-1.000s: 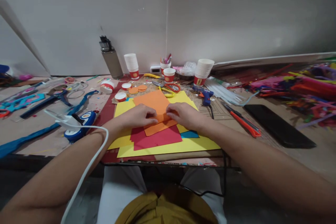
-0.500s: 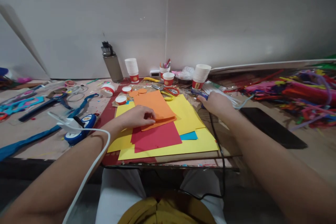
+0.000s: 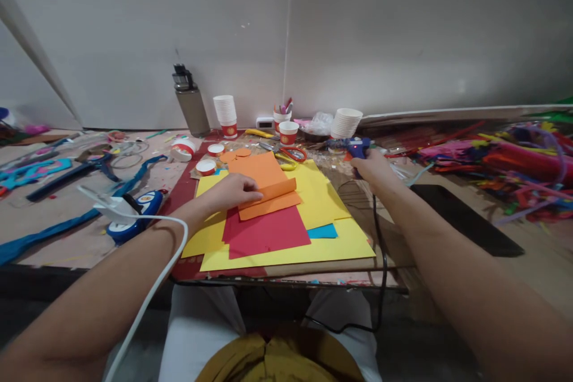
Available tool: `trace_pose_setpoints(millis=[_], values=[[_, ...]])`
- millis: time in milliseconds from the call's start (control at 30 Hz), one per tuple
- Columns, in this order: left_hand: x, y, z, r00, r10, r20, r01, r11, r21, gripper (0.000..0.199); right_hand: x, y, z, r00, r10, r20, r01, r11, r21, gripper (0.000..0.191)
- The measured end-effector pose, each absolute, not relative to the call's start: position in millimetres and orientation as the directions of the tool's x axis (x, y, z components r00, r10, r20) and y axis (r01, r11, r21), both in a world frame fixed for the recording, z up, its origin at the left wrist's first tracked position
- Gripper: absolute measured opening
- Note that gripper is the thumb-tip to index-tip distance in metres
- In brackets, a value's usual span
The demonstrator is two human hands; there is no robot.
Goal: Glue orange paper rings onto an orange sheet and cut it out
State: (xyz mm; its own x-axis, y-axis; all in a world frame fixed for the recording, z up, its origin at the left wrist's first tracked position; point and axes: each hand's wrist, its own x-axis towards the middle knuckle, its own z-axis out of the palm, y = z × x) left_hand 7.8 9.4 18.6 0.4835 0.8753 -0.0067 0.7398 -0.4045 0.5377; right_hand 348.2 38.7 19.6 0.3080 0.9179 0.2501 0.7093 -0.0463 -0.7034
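Note:
My left hand [image 3: 236,191] pinches the near edge of an orange sheet [image 3: 257,168], which curls upward under the fingers. More orange paper lies beneath it, over red paper [image 3: 268,234] and yellow sheets [image 3: 320,191]. A corner of blue paper [image 3: 323,231] shows between them. Off to the right, my right hand [image 3: 372,167] is wrapped round a blue glue gun [image 3: 358,145] with a small red light. Its nozzle points left, in front of a stack of white cups [image 3: 347,122], and a black cord hangs from its handle.
Behind the paper are red-handled scissors [image 3: 293,154], yellow-handled pliers [image 3: 286,162], paper cups [image 3: 225,114] and a bottle [image 3: 192,108]. A blue-and-white power adapter [image 3: 134,218] with a white cable sits left. A black phone-like slab [image 3: 465,219] and colourful pipe cleaners [image 3: 532,158] lie right.
My left hand has curled up the orange sheet's near edge. My right hand has raised the glue gun, which now shows more clearly, pointing left.

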Motion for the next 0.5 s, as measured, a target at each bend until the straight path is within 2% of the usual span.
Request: trace_pose_setpoints(millis=[33, 100, 200, 267, 367, 500], values=[[7.1, 10.2, 18.1, 0.472, 0.882, -0.007, 0.739, -0.391, 0.548, 0.029, 344.2, 36.0, 24.5, 0.335, 0.911, 0.241, 0.645, -0.035, -0.763, 0.011], [4.5, 12.5, 16.8, 0.449, 0.893, 0.001, 0.724, -0.365, 0.586, 0.029, 334.6, 29.4, 34.7, 0.385, 0.909, 0.161, 0.357, 0.014, -0.934, 0.006], [0.0, 16.1, 15.0, 0.433, 0.901, 0.012, 0.696, -0.343, 0.631, 0.030, 320.0, 16.5, 46.4, 0.320, 0.935, 0.155, 0.254, 0.073, -0.964, 0.008], [-1.3, 17.0, 14.1, 0.441, 0.898, -0.002, 0.700, -0.342, 0.626, 0.029, 312.2, 6.7, 50.2, 0.204, 0.961, 0.189, 0.186, 0.152, -0.971, 0.010], [-0.1, 15.9, 13.6, 0.438, 0.899, -0.020, 0.718, -0.336, 0.610, 0.028, 303.1, -7.4, 52.1, -0.033, 0.977, 0.209, 0.188, 0.212, -0.959, 0.021], [1.9, 15.0, 14.3, 0.427, 0.904, -0.028, 0.714, -0.318, 0.624, 0.029, 294.3, -21.7, 52.8, -0.279, 0.943, 0.180, 0.318, 0.268, -0.910, 0.026]])
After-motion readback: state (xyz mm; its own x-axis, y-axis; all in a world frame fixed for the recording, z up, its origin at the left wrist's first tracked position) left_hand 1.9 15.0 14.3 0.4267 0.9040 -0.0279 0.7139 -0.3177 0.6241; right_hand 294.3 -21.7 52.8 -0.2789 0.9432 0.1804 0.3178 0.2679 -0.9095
